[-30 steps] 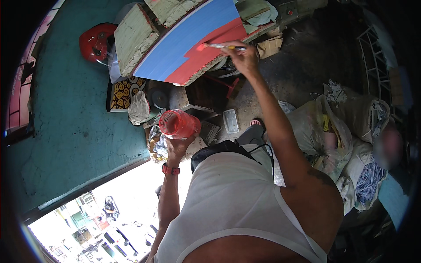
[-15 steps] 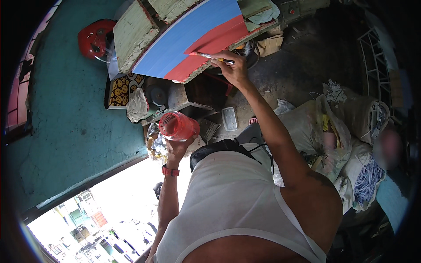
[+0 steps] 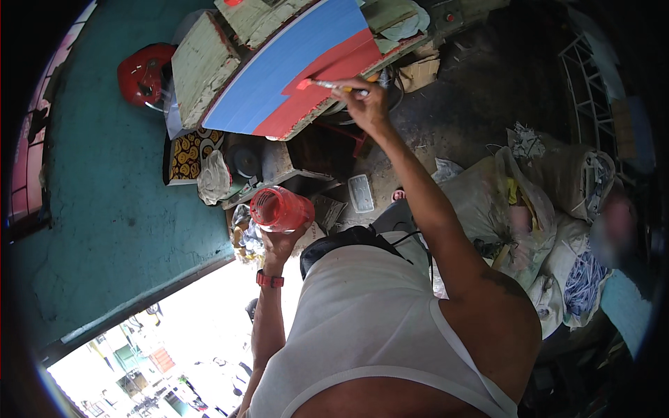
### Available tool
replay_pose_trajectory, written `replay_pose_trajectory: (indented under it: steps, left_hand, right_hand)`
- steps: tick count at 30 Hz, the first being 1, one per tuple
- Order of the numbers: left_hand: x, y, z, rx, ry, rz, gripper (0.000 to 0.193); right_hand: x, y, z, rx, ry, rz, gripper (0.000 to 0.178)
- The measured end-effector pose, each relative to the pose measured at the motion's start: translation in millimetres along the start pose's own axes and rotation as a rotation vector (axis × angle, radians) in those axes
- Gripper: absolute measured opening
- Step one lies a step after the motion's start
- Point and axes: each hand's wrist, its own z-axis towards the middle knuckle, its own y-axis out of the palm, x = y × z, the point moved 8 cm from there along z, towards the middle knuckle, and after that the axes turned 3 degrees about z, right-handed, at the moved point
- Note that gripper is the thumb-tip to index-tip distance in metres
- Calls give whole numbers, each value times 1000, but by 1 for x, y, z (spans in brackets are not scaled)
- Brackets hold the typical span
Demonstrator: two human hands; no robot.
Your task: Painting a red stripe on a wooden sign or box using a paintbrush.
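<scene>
A flat panel (image 3: pixel 275 80), blue on its far side and red along its near side, lies on a worktable ahead of me. My right hand (image 3: pixel 366 104) grips a paintbrush (image 3: pixel 324 84) by its handle. The red-coated bristles touch the panel beside the border where red meets blue. Lower and to the left, my left hand (image 3: pixel 282 242) holds an open clear plastic jar (image 3: pixel 282 211) smeared red inside, its mouth tipped up toward the panel. How much paint is in the jar I cannot tell.
A red helmet (image 3: pixel 143 75) sits left of the table, by a teal wall (image 3: pixel 104 188). Below the table are a bench grinder (image 3: pixel 244 161) and a plastic tray (image 3: pixel 361 194) on the floor. Stuffed sacks (image 3: pixel 474 198) stand at the right, near a metal truss (image 3: pixel 592 90).
The brush has shifted slightly along the red and blue border, and my right fingers look more spread on the handle. The whole view has tilted slightly. My left hand keeps the jar.
</scene>
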Motion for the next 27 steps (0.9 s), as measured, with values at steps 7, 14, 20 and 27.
replay_pose_trajectory:
  steps: [7, 14, 20, 27]
  left_hand:
    - [-9, -10, -3, 78, -35, 16, 92]
    - [7, -10, -5, 91, 19, 17, 91]
    - [23, -4, 8, 36, 27, 58, 89]
    - [10, -5, 12, 52, 42, -61, 91]
  right_hand:
    - [-3, -139, 47, 319, -36, 51, 17]
    - [-6, -77, 15, 125, 12, 257, 15]
    - [18, -66, 34, 146, 127, 183, 15]
    - [-57, -127, 26, 432, 39, -16, 16]
